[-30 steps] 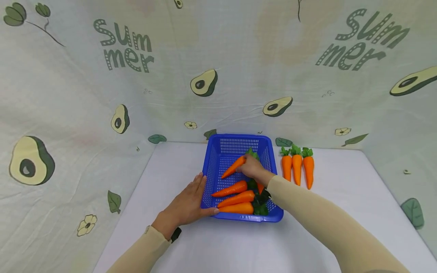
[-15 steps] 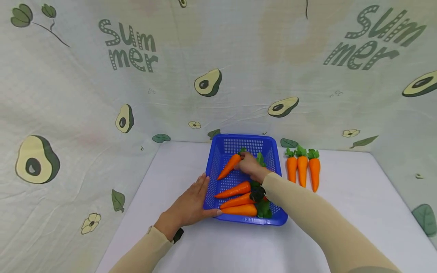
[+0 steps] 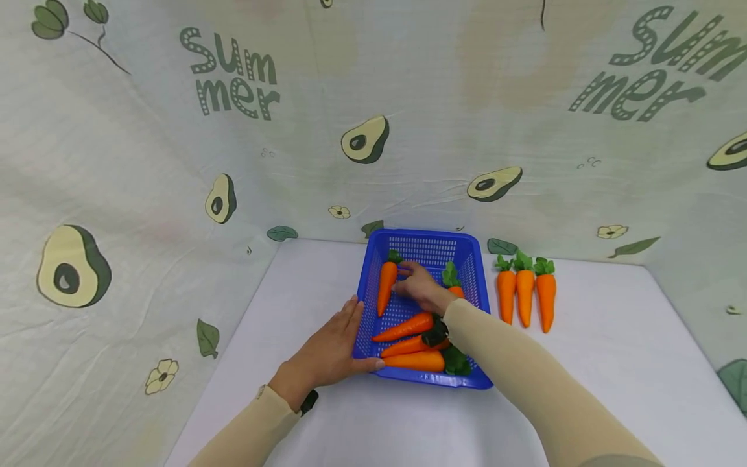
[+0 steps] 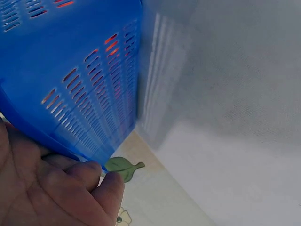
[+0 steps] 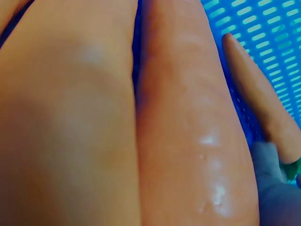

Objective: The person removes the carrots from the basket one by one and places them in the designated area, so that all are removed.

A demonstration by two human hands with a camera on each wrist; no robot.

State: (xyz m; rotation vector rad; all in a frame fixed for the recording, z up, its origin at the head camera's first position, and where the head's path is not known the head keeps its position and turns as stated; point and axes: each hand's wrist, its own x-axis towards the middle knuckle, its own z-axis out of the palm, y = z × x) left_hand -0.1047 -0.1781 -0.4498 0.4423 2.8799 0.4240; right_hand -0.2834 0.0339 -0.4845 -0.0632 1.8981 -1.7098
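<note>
My left hand point(image 3: 332, 344) rests on the left side of a blue perforated basket point(image 3: 432, 380), fingers straight along the rim and thumb over the front corner. In the left wrist view, its fingers point(image 4: 84, 176) touch the rim from outside. Inside, my right hand point(image 3: 421, 287) reaches to an orange carrot point(image 3: 386, 285) lying near the left wall, tip toward me. Its fingertips are spread at the carrot's right edge and do not wrap it. Several carrots point(image 3: 414, 361) lie crosswise at the front. Another carrot point(image 3: 456, 292) is partly hidden by my right arm.
Three carrots point(image 3: 525, 295) with green tops lie side by side on the white table point(image 3: 595, 363), right of the basket. A printed cloth point(image 3: 420, 162) hangs behind and along the sides. Large orange carrot surfaces point(image 5: 193, 122) fill the right wrist view.
My right hand has carried the carrot leftward, turned it more upright in view, and loosened its fingers from it. My left hand stays on the basket. The head view has shifted slightly.
</note>
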